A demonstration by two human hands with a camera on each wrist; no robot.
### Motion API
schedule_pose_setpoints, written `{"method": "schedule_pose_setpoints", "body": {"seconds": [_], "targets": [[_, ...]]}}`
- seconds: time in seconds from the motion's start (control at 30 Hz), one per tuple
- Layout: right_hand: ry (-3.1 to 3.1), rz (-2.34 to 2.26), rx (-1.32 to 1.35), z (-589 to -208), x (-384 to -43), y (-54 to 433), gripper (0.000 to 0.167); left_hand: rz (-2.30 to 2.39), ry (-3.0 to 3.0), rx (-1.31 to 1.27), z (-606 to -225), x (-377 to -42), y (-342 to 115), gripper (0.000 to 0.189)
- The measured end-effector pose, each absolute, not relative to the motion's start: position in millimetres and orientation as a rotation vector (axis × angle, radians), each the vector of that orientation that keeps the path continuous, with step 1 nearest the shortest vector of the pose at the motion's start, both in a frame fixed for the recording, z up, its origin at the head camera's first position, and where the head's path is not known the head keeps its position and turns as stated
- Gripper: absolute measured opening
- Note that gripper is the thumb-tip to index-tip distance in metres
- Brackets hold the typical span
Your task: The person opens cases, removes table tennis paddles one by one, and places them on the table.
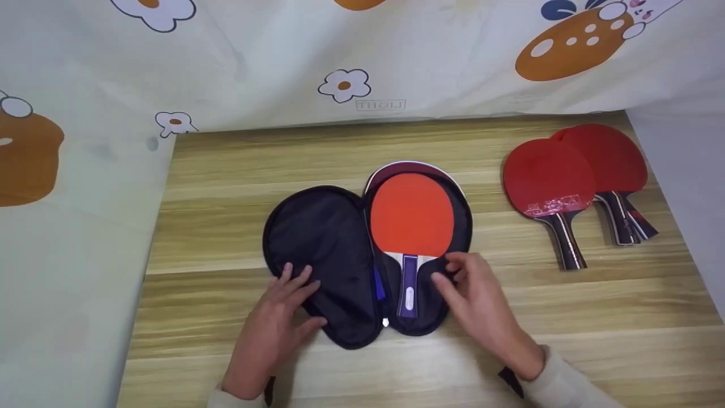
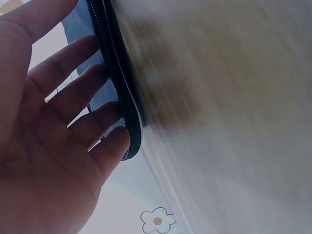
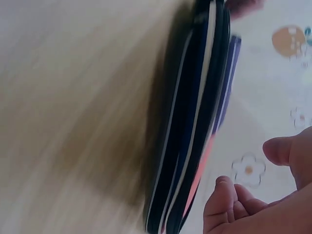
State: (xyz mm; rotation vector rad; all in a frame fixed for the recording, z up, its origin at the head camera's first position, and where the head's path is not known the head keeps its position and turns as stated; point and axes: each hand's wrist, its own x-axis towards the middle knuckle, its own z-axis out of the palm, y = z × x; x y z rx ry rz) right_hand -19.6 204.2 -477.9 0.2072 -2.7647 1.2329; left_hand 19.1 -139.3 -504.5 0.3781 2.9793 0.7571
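A black zippered paddle case (image 1: 317,238) lies unfolded in the middle of the table. On its right half rests a table tennis paddle (image 1: 412,218) with an orange-red face and a purple handle, pointing toward me. My left hand (image 1: 274,320) rests with spread fingers on the case's left flap; the left wrist view shows its fingertips at the zipper edge (image 2: 119,83). Beside the paddle, over the right rim of the case, is my right hand (image 1: 481,306), its fingers bent loosely. In the right wrist view its thumb and fingers are apart, with nothing between them.
Several red paddles (image 1: 546,175) with dark handles overlap at the right side of the wooden table (image 1: 215,226). A pale cloth (image 1: 272,62) printed with flowers and carrots hangs behind the table. A maroon, white-edged piece (image 1: 416,166) shows beyond the case's top.
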Motion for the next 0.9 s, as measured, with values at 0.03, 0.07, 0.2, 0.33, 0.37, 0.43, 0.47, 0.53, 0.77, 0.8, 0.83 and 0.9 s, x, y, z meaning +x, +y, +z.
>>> {"method": "schedule_pose_setpoints", "body": {"seconds": [0.03,0.07,0.2,0.33,0.37,0.43,0.47,0.53,0.77,0.8,0.83,0.9], "targets": [[-2.782,1.214,0.225,-479,-18,200,0.036,0.754,2.98,0.381,-505,19,-139,0.06],[-2.796,1.197,0.241,-480,-17,196,0.036,0.75,2.981,0.383,-505,19,-139,0.06],[-2.889,1.102,0.282,-482,-13,183,0.034,0.742,2.981,0.392,-504,18,-139,0.06],[-3.013,0.999,0.291,-485,-10,176,0.039,0.745,2.985,0.399,-504,18,-139,0.06],[-3.031,0.973,0.302,-486,-10,175,0.042,0.751,2.985,0.399,-504,18,-139,0.06],[-3.054,0.919,0.326,-489,-9,173,0.048,0.76,2.987,0.398,-503,18,-139,0.06],[-3.058,0.895,0.338,-490,-9,172,0.051,0.765,2.985,0.396,-503,18,-139,0.06],[-3.057,0.854,0.363,-492,-8,171,0.057,0.77,2.979,0.388,-503,18,-139,0.06],[-3.04,0.83,0.39,-495,-8,168,0.051,0.777,2.953,0.349,-502,18,-139,0.061],[-3.04,0.843,0.38,-495,-8,168,0.049,0.778,2.953,0.348,-502,18,-139,0.061],[-3.04,0.857,0.365,-495,-9,168,0.047,0.778,2.954,0.348,-503,19,-139,0.061],[-3.034,0.888,0.321,-495,-9,170,0.045,0.779,2.957,0.349,-503,19,-139,0.061]]}}
